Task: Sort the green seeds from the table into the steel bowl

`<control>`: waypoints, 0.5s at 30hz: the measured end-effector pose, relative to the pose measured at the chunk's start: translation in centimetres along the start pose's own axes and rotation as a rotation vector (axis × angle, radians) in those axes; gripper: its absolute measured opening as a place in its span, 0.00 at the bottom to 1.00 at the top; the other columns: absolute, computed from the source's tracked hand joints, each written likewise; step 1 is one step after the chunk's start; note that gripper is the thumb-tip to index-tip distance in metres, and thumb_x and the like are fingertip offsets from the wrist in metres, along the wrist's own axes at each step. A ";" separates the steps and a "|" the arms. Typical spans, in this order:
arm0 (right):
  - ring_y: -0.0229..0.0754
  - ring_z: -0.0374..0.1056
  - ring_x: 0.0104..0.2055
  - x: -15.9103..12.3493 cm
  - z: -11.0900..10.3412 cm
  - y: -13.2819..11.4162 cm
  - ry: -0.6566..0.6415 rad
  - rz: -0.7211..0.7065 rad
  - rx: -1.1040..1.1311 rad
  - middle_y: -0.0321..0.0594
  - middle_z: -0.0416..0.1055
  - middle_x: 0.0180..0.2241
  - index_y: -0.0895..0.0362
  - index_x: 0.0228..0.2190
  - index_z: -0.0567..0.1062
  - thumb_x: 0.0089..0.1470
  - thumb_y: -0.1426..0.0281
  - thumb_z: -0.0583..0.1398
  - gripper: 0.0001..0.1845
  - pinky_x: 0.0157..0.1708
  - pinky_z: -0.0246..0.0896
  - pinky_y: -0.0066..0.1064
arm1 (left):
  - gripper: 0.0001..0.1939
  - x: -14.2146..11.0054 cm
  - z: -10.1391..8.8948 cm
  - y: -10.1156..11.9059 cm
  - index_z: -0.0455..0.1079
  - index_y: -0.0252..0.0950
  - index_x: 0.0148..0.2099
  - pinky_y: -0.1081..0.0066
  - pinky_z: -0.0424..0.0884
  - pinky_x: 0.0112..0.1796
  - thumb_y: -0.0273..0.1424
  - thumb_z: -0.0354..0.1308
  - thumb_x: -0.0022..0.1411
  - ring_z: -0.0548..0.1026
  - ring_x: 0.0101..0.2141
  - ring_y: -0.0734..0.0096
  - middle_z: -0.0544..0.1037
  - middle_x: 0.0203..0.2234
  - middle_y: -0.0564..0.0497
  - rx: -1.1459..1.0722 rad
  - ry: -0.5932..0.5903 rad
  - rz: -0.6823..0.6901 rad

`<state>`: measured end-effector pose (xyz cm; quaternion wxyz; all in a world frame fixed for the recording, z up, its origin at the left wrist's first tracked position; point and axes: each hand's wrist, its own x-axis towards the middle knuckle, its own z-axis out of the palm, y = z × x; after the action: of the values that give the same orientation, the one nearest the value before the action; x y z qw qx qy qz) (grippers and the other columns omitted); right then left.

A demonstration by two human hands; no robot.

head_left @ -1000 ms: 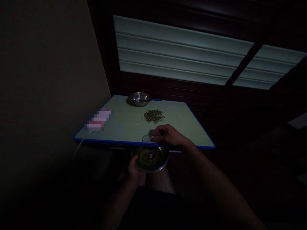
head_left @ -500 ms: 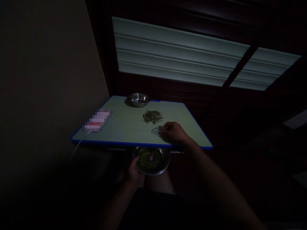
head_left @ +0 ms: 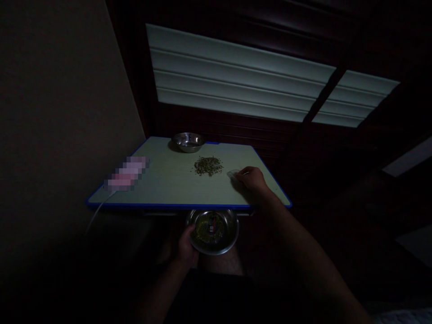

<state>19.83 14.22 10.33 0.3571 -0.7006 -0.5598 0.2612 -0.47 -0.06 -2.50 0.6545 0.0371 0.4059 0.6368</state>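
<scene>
Right hand (head_left: 251,176) pinches a clear piece (head_left: 231,173), right of the grains (head_left: 208,166)!
Left hand (head_left: 187,244) grips the near bowl (head_left: 231,229) by its left rim.

A single head-worn camera gives the view, from above and behind the near edge of the worktop (head_left: 165,191); it faces forward and down, far enough back to take in all four corners; the near edge crosses a little below mid-frame and looks wider than the far edge; below it show the left hand (head_left: 187,246) and a leg (head_left: 222,264), while the right hand (head_left: 252,178) appears towards the right edge; beyond the far edge stand slatted panels (head_left: 236,76), slanting down rightward.
</scene>
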 end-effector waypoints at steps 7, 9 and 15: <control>0.38 0.68 0.24 -2.2 2.7 -2.4 -0.131 -0.044 0.005 0.40 0.75 0.23 0.57 0.25 0.76 0.42 0.72 0.67 0.05 0.24 0.60 0.27 | 0.08 -0.1 0.4 0.1 0.78 0.36 0.31 0.54 0.76 0.47 0.32 0.61 0.48 0.81 0.42 0.48 0.84 0.30 0.44 -0.015 0.055 -0.023; 0.41 0.71 0.28 -2.0 3.2 -2.6 -0.091 -0.058 -0.078 0.43 0.77 0.26 0.57 0.26 0.77 0.39 0.71 0.68 0.07 0.27 0.61 0.28 | 0.09 -0.1 0.4 0.1 0.78 0.36 0.33 0.55 0.76 0.47 0.32 0.61 0.48 0.81 0.42 0.49 0.84 0.30 0.44 -0.019 0.042 -0.010; 0.42 0.74 0.31 -0.8 2.7 -1.6 0.001 -0.038 -0.234 0.46 0.78 0.28 0.60 0.29 0.80 0.39 0.70 0.68 0.10 0.28 0.61 0.26 | 0.11 0.2 -0.2 -0.1 0.78 0.32 0.34 0.58 0.76 0.46 0.32 0.61 0.48 0.80 0.43 0.49 0.83 0.30 0.43 -0.032 0.018 -0.038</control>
<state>16.59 14.18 9.93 0.2781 -0.7270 -0.5994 0.1867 -0.55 -0.01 -2.72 0.6633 0.0134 0.4022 0.6309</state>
